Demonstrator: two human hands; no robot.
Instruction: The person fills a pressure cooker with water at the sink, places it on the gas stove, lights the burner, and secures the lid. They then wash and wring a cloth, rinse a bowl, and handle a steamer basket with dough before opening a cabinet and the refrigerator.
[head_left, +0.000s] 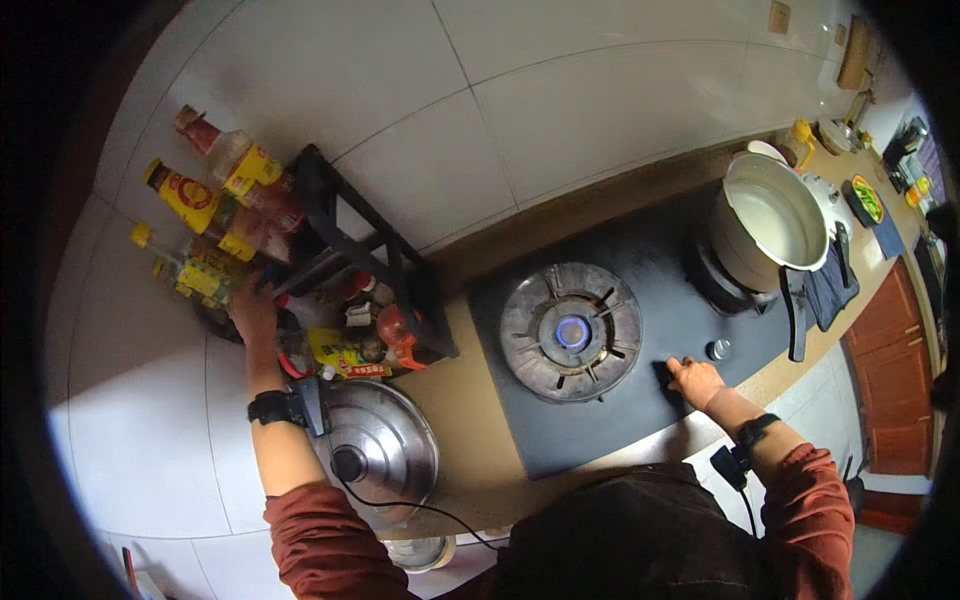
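The left burner (571, 332) of the black gas cooktop (510, 435) has a small blue flame and no pot on it. My right hand (696, 382) rests low at the cooktop's front edge, fingers curled. Whatever lies under those fingers is hidden; a metal control knob (718, 349) shows just to the right. My left hand (253, 306) reaches into a black condiment rack (360, 232), near a yellow-capped bottle (202, 281). Its fingertips are blurred and partly hidden among the bottles, so a hold cannot be made out.
A large metal pot (776, 214) with black handles stands over the right burner. A domed steel lid (382, 442) lies on the counter (465, 390) below the rack. Taller sauce bottles (247, 169) and seasoning packets (345, 352) crowd the rack. A bowl of green vegetables (866, 201) stands far right.
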